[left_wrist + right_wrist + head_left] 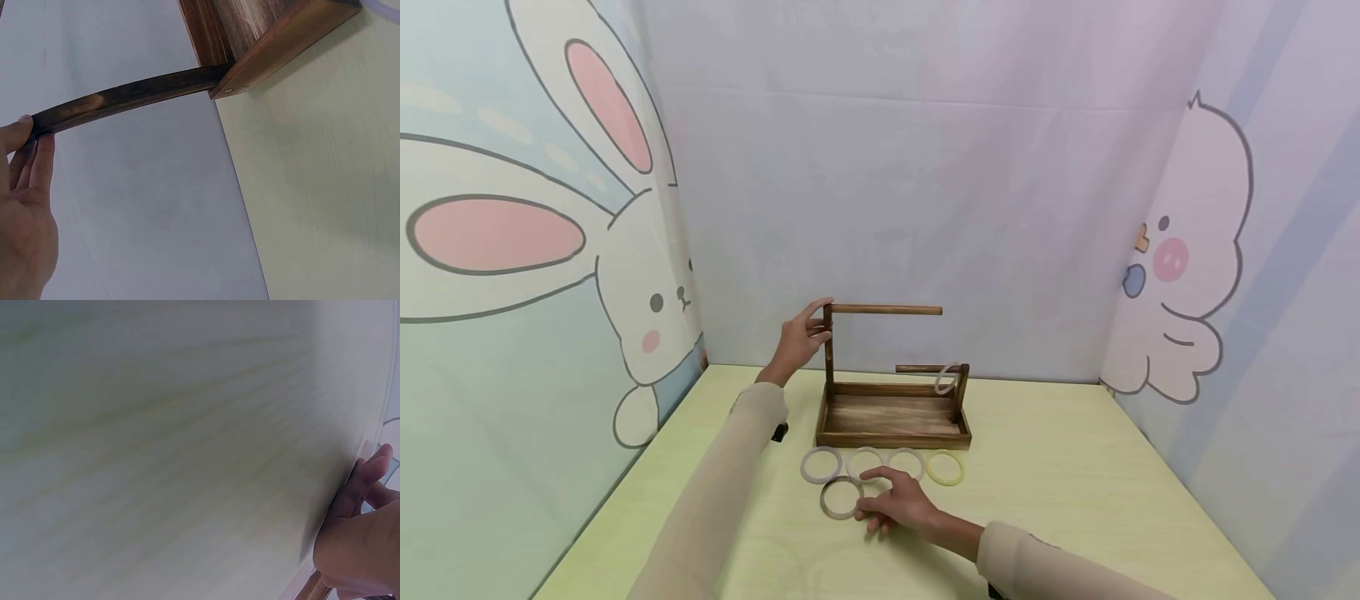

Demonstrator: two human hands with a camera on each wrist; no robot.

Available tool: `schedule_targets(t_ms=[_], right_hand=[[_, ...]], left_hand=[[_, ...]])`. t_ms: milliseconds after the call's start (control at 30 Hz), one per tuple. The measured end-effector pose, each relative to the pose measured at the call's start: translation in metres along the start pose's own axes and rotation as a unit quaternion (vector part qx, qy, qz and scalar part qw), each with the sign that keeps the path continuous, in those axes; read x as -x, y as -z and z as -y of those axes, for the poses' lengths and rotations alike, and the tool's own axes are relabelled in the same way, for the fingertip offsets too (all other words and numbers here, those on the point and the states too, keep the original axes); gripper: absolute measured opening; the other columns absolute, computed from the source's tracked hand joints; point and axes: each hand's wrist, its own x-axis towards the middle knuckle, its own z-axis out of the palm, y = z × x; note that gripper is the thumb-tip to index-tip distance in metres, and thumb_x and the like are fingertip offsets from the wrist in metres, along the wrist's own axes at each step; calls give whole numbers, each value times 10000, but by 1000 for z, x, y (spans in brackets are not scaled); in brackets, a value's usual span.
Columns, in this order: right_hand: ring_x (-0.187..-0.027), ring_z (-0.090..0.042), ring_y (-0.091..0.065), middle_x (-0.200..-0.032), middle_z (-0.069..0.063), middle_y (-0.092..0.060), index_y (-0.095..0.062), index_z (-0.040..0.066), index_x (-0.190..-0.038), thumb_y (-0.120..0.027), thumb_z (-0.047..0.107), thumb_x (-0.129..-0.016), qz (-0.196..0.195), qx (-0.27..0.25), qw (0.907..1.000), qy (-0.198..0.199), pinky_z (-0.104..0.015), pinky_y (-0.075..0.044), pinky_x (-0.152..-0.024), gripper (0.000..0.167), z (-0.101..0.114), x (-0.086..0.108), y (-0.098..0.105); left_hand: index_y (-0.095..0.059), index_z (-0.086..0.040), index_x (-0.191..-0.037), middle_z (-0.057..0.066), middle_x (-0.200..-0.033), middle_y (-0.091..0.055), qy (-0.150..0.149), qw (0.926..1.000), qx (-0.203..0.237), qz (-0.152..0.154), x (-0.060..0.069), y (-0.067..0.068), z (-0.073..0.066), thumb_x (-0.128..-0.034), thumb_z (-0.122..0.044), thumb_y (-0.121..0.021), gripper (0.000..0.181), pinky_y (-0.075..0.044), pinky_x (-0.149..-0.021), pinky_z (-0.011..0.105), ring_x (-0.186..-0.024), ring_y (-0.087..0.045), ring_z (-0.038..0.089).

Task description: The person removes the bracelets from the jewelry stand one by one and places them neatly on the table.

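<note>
A dark wooden rack [893,438] has a tray base, a tall left post with an upper bar, and a short right post with a lower bar. My left hand [799,340] grips the top of the tall post [125,97], thumb on one side and fingers on the other. A pale bangle [938,388] hangs on the lower bar. My right hand [901,502] is over the table with thumb and index finger apart, beside the right edge of a brown-and-clear bangle [822,502]. In the right wrist view, the right hand [359,531] hides any contact with it.
In front of the rack lie a lilac bangle [805,476], two pale bangles, partly behind my right hand, and a yellow bangle [946,482]. The light table [1060,475] meets printed cloth walls [895,167] at the back and sides.
</note>
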Motion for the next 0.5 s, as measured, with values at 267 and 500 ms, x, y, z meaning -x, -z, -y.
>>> schedule_targets(t_ms=[267,500], right_hand=[[-538,-83,-679,-886,-201,-778,-553,-13,-1425,-766,72,-944,-3,-118,9999,-24,-171,-539,-488,533,-1,2,0],[-548,-98,-685,-891,-202,-778,-563,-3,-1420,-773,84,-943,0,-293,9996,-41,-175,-546,-493,529,-2,2,2]], left_hand=[[-507,-272,-1541,244,-1260,-692,-102,9999,6,14,0,-1,1,-933,103,-708,741,-606,-955,441,-1186,-689,362],[-506,-270,-1540,246,-1253,-695,-217,9998,-50,-14,0,0,2,-933,95,-712,739,-612,-941,450,-1171,-695,367]])
